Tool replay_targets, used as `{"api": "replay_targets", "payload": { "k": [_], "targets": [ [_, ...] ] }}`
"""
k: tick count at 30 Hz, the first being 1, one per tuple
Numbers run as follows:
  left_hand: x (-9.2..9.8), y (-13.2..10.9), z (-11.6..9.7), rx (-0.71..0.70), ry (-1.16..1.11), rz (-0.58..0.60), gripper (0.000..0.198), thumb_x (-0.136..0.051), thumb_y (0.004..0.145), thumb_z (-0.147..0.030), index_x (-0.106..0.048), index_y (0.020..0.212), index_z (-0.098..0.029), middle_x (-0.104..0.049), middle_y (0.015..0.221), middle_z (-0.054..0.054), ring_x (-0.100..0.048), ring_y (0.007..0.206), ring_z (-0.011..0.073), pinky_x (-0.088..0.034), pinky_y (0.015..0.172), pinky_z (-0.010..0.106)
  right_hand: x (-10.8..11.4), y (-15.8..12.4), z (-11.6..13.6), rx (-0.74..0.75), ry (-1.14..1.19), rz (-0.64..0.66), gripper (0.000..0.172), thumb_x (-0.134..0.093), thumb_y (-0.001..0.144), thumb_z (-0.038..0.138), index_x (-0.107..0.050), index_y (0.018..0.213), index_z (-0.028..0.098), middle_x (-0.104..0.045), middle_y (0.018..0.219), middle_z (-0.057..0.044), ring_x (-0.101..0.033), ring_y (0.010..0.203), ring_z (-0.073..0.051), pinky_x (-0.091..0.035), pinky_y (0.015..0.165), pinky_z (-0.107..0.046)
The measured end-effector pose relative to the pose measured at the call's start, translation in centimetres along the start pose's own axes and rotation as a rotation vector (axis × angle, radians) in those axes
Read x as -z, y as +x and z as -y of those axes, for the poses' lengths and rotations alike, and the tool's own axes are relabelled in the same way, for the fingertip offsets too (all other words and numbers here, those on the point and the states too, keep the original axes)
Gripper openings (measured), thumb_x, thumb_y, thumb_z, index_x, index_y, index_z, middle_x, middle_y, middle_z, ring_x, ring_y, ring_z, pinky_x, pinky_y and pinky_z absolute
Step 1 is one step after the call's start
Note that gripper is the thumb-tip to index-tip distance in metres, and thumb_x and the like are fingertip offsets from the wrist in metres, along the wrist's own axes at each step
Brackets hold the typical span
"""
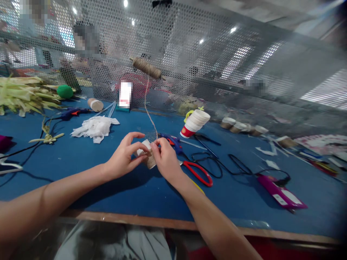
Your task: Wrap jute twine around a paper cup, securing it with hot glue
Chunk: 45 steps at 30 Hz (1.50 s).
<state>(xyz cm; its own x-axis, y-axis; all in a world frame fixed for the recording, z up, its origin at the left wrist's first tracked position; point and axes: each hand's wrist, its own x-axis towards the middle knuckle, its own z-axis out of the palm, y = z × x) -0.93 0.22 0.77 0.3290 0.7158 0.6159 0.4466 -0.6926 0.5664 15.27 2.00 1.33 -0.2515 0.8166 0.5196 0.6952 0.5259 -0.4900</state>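
Observation:
Over the front middle of the blue table, my left hand (122, 157) is closed around a small white paper cup (150, 163) partly wound with brown twine. My right hand (166, 157) pinches the twine (146, 103) against the cup's side with thumb and fingers. That strand runs up to a twine spool (147, 68) hung on the perforated metal screen. Just beyond my right hand lies a blue glue gun (175, 143), partly hidden. Red-handled scissors (199, 174) rest beside my right wrist.
A stack of paper cups (196, 122) leans behind the scissors; twine-wrapped cups (238, 126) stand farther right. Black cords run to a purple box (282, 192). On the left are white lace (94, 127), another glue gun (71, 113), a green ball (65, 91) and pale husks (25, 93).

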Motion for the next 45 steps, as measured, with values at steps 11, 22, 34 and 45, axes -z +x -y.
{"api": "replay_targets", "payload": {
  "k": [11, 22, 34, 45],
  "targets": [
    [0.2, 1.0, -0.5, 0.604, -0.552, 0.166, 0.027, -0.058, 0.062, -0.026, -0.050, 0.084, -0.012, -0.053, 0.064, -0.002, -0.050, 0.058, 0.0110, -0.040, 0.058, 0.023, -0.1, -0.4, 0.8, 0.166, -0.080, 0.008, 0.011, -0.034, 0.085, 0.026, -0.040, 0.077, 0.020, -0.050, 0.082, -0.008, -0.050, 0.071, -0.016, -0.042, 0.062, -0.028],
    [0.3, 1.0, -0.3, 0.700, -0.733, 0.251, 0.009, -0.057, 0.057, -0.017, -0.057, 0.064, -0.011, -0.059, 0.060, -0.002, -0.051, 0.057, 0.0095, -0.041, 0.060, 0.021, -0.2, -0.5, 1.0, 0.213, -0.080, 0.063, 0.012, -0.036, 0.085, 0.027, -0.042, 0.078, 0.019, -0.052, 0.085, -0.008, -0.053, 0.072, -0.015, -0.043, 0.063, -0.028],
    [0.0, 0.7, 1.6, 0.495, -0.315, 0.221, 0.027, -0.053, 0.068, -0.030, -0.062, 0.082, -0.009, -0.065, 0.079, 0.007, -0.057, 0.075, 0.0193, -0.043, 0.069, 0.028, 4.7, 4.6, -6.6, -0.528, -0.514, 0.306, 0.022, -0.049, 0.076, 0.029, -0.060, 0.070, 0.011, -0.063, 0.079, -0.016, -0.058, 0.081, -0.026, -0.039, 0.067, -0.029],
    [-0.1, 0.6, 2.4, 0.354, -0.371, 0.174, 0.026, -0.052, 0.072, -0.030, -0.059, 0.087, -0.009, -0.064, 0.087, 0.008, -0.057, 0.078, 0.0180, -0.043, 0.074, 0.029, 3.0, 5.1, -9.7, -0.709, -0.141, 0.170, 0.004, -0.054, 0.062, 0.013, -0.052, 0.059, 0.014, -0.058, 0.054, -0.006, -0.058, 0.059, -0.019, -0.041, 0.054, -0.025]
  ]
}}
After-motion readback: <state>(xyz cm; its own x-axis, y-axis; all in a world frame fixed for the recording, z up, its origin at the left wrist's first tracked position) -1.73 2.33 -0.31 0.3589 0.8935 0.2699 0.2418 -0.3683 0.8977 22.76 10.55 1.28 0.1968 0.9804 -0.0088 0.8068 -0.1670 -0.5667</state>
